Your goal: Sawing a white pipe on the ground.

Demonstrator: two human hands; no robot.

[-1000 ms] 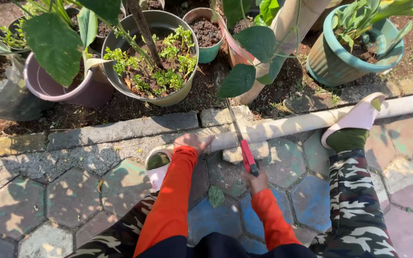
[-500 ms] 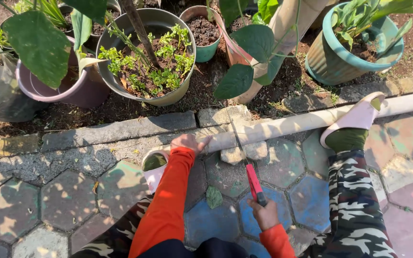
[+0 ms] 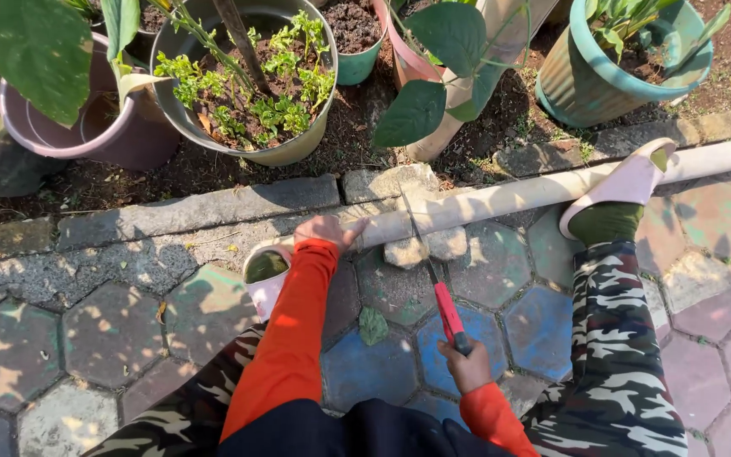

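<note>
Now the right hand (image 3: pixel 467 368) is closed around the red handle of a small saw (image 3: pixel 437 283), low in the view near the person's body; the blade runs up and away from it, and its tip lies across the pale pipe (image 3: pixel 501 196); the pipe stretches along the edge of the paving from the middle of the view out to the right border. The left hand (image 3: pixel 325 230) lies flat, fingers spread, pressing on the near end of the pipe, just left of where the blade crosses; its orange sleeve reaches back toward the camera. Two rough stones (image 3: pixel 423 248) sit touching the pipe, right under the cut; a green leaf (image 3: pixel 373 325) lies on the coloured paving (image 3: pixel 103 322) between the arms.

Compared with a second ago, the right hand has pulled back toward the body, so the saw handle sits much lower and more of the blade shows on the near side of the pipe; the left hand stays pressed on the same spot of the pipe; the pipe and stones have not shifted.

The right foot in a pink sandal (image 3: pixel 628 182) rests on the pipe further right; behind the kerb stand a grey pot (image 3: pixel 298 144) with small green plants, a purple pot (image 3: pixel 86 135) and a teal pot (image 3: pixel 619 93).
</note>
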